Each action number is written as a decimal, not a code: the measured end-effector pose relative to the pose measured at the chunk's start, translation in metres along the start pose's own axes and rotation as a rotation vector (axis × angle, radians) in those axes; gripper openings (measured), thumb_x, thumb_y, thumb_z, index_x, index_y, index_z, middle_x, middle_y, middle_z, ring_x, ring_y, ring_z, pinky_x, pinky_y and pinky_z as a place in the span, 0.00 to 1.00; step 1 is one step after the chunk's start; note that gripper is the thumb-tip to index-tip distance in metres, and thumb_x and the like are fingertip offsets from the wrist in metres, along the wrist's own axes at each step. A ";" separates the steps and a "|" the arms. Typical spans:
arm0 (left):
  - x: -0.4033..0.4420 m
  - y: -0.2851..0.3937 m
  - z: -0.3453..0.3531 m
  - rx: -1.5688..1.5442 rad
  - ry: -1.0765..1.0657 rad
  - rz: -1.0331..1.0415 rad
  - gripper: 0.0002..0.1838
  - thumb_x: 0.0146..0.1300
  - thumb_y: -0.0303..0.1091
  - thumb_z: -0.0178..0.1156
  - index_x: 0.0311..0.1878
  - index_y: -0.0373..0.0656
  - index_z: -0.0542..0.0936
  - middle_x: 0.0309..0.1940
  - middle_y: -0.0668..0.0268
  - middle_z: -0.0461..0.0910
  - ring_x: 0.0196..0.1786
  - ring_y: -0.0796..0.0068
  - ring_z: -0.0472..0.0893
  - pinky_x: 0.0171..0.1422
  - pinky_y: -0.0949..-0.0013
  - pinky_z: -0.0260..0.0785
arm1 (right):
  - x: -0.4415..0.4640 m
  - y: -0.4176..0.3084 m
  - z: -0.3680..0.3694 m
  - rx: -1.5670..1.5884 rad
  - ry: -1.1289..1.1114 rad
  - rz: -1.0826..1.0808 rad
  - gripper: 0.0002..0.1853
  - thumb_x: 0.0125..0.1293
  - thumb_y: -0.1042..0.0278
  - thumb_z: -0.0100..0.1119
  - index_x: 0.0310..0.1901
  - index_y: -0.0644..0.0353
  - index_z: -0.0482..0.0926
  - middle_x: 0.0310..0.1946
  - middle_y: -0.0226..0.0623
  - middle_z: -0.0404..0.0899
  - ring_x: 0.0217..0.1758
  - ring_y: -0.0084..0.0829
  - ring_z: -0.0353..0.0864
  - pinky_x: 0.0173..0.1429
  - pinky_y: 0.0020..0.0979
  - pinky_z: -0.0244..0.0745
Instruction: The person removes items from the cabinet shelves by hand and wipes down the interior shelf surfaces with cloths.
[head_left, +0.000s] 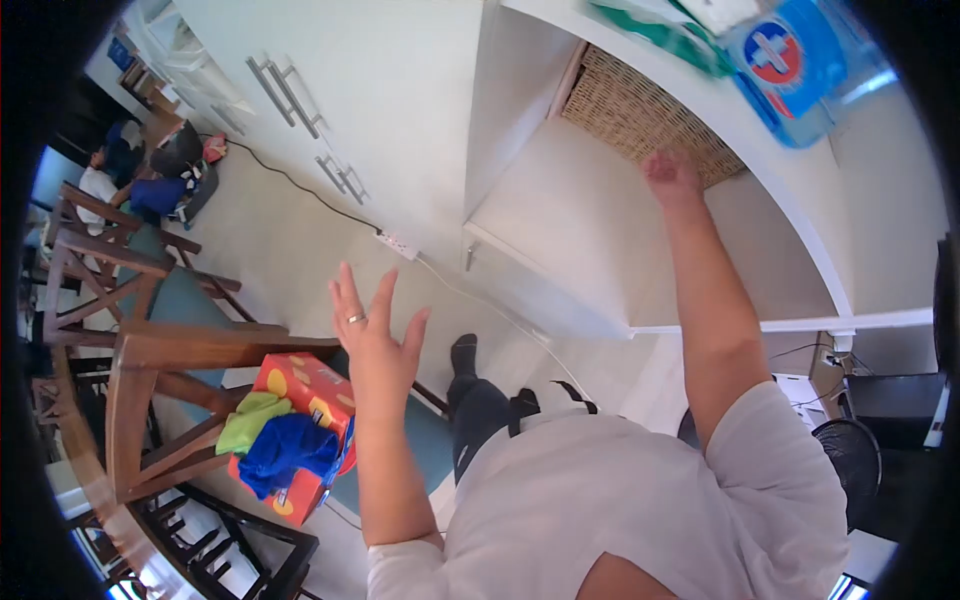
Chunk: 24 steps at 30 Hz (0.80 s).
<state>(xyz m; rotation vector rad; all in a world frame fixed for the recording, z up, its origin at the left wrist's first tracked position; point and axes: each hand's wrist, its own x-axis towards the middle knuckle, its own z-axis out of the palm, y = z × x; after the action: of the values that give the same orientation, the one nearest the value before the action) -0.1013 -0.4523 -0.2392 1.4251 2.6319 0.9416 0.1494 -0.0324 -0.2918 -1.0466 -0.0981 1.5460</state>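
Observation:
My left hand (375, 330) is raised with its fingers spread and holds nothing; a ring shows on one finger. To its lower left, a red box (300, 385) rests on a chair, with a green cloth (250, 420) and a blue cloth (288, 452) on it. My right hand (672, 175) reaches into the white shelf, at the lower edge of a woven basket (645, 110). Its fingers look curled, and whether they grip the basket is hidden.
White cabinets (370, 80) stand ahead. A power strip (397, 245) and cords lie on the floor. Wooden chairs (150, 350) are at the left, and a person (97, 190) sits beyond them. A blue bottle (790, 70) is on the upper shelf; a fan (848, 460) is at right.

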 end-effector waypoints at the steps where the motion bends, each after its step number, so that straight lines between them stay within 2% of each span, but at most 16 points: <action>1: 0.002 -0.006 0.004 -0.053 -0.024 -0.020 0.31 0.51 0.31 0.67 0.60 0.49 0.71 0.71 0.52 0.50 0.71 0.49 0.54 0.70 0.56 0.52 | 0.003 -0.014 0.012 -0.008 0.103 -0.054 0.09 0.61 0.61 0.58 0.38 0.56 0.74 0.29 0.39 0.76 0.34 0.33 0.76 0.42 0.38 0.70; 7: -0.018 -0.055 0.042 -0.257 -0.286 -0.194 0.28 0.53 0.29 0.65 0.60 0.47 0.71 0.70 0.50 0.50 0.69 0.49 0.59 0.66 0.60 0.59 | 0.012 -0.079 0.062 -0.114 0.018 -0.246 0.16 0.59 0.57 0.60 0.43 0.57 0.73 0.37 0.41 0.75 0.41 0.36 0.73 0.48 0.39 0.68; 10: -0.012 -0.044 0.064 -0.371 -0.415 -0.156 0.27 0.54 0.30 0.64 0.59 0.47 0.71 0.70 0.50 0.50 0.68 0.47 0.59 0.66 0.59 0.60 | 0.008 -0.094 0.081 -0.205 -0.004 -0.375 0.20 0.58 0.55 0.60 0.46 0.58 0.72 0.41 0.43 0.74 0.45 0.38 0.72 0.51 0.39 0.67; 12: 0.002 -0.028 0.078 -0.436 -0.497 -0.075 0.26 0.55 0.32 0.64 0.59 0.48 0.71 0.69 0.50 0.52 0.68 0.46 0.59 0.65 0.59 0.60 | 0.002 -0.093 0.097 -0.336 0.013 -0.556 0.22 0.57 0.53 0.61 0.48 0.58 0.72 0.43 0.44 0.74 0.48 0.40 0.71 0.53 0.39 0.66; 14: 0.017 -0.008 0.095 -0.516 -0.564 -0.002 0.25 0.56 0.32 0.63 0.59 0.49 0.71 0.69 0.50 0.54 0.68 0.47 0.60 0.62 0.59 0.64 | -0.011 -0.085 0.115 -0.540 0.047 -0.901 0.25 0.56 0.52 0.62 0.50 0.59 0.72 0.46 0.45 0.73 0.50 0.41 0.71 0.55 0.40 0.65; 17: 0.048 0.017 0.130 -0.534 -0.421 0.307 0.24 0.57 0.33 0.63 0.58 0.49 0.72 0.67 0.52 0.57 0.66 0.50 0.64 0.53 0.62 0.71 | -0.036 -0.071 0.125 -0.888 0.106 -1.563 0.28 0.55 0.50 0.62 0.53 0.60 0.72 0.49 0.46 0.73 0.54 0.43 0.69 0.58 0.40 0.64; 19: 0.068 0.037 0.148 -0.659 -0.420 0.311 0.23 0.57 0.33 0.62 0.57 0.50 0.73 0.66 0.53 0.59 0.64 0.52 0.66 0.48 0.64 0.72 | -0.046 -0.069 0.125 -1.175 0.169 -2.035 0.31 0.55 0.49 0.63 0.55 0.60 0.71 0.52 0.47 0.72 0.57 0.44 0.69 0.60 0.40 0.63; 21: 0.079 0.055 0.159 -0.761 -0.420 0.309 0.22 0.58 0.34 0.62 0.56 0.50 0.73 0.66 0.54 0.61 0.62 0.53 0.68 0.45 0.66 0.73 | -0.038 -0.080 0.123 -1.517 0.333 -2.465 0.33 0.54 0.47 0.64 0.57 0.61 0.71 0.54 0.48 0.72 0.59 0.45 0.68 0.62 0.41 0.63; 22: 0.083 0.063 0.162 -0.800 -0.420 0.306 0.21 0.58 0.34 0.62 0.56 0.50 0.73 0.65 0.54 0.61 0.61 0.54 0.69 0.44 0.66 0.73 | -0.019 -0.109 0.114 -1.810 0.387 -2.653 0.33 0.54 0.47 0.64 0.57 0.60 0.71 0.55 0.48 0.71 0.60 0.46 0.68 0.63 0.40 0.62; 24: 0.084 0.071 0.169 -0.844 -0.438 0.296 0.21 0.58 0.34 0.62 0.56 0.50 0.74 0.65 0.55 0.62 0.60 0.54 0.70 0.44 0.67 0.73 | -0.009 -0.127 0.118 -2.091 0.213 -2.564 0.34 0.53 0.47 0.65 0.57 0.60 0.71 0.56 0.48 0.71 0.61 0.46 0.68 0.64 0.39 0.62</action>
<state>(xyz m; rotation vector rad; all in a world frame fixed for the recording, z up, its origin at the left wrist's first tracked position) -0.0498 -0.2744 -0.3194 1.5261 1.4477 1.3362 0.1676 0.0537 -0.1424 1.2262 2.5777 2.0342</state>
